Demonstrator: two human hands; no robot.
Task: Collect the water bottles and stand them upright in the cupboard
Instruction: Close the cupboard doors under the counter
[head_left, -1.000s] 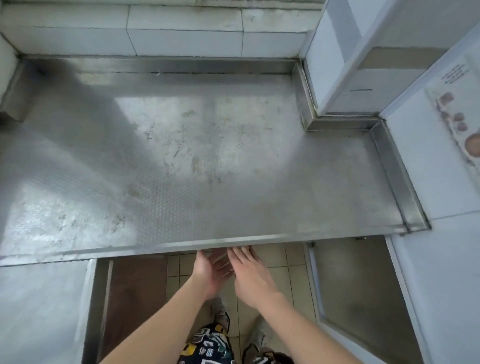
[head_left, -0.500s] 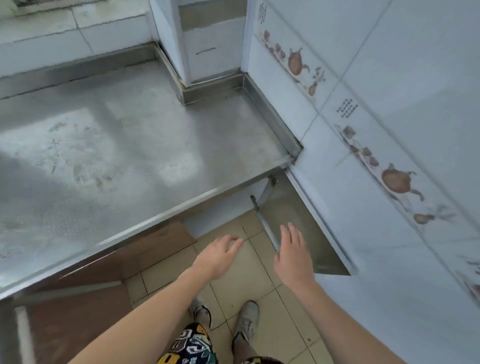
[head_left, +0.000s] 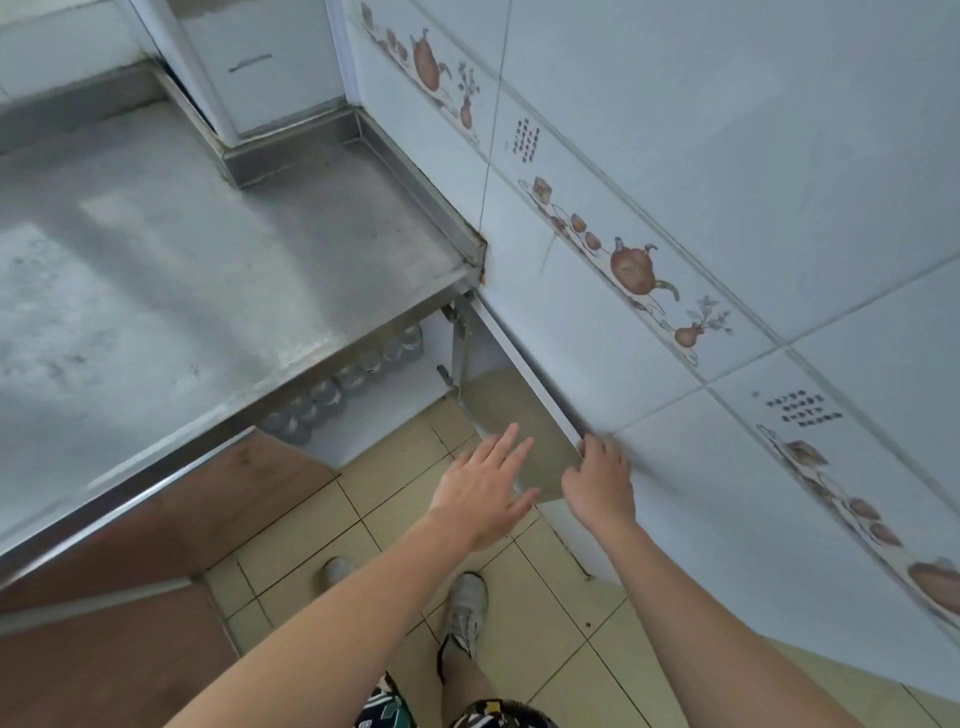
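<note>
Several water bottles (head_left: 332, 395) stand upright in a row inside the cupboard (head_left: 374, 410), just under the front lip of the steel counter (head_left: 208, 270), at about 10 o'clock from the hands; only their tops show, so the count cannot be told. Their upright, close-packed placement matches what the task requires, which suggests the stowing step is complete or nearly so. Left hand (head_left: 483, 488) hovers flat, fingers spread and straight, holding nothing, apparently kept free to steady or push the door. At 2 o'clock from it, the cupboard door (head_left: 519, 410) stands swung fully open against the tiled wall (head_left: 675, 156). Right hand (head_left: 597, 483) rests on the door's outer edge, fingers curled over it; this grip position gives leverage to swing the door, probably toward closing.
</note>
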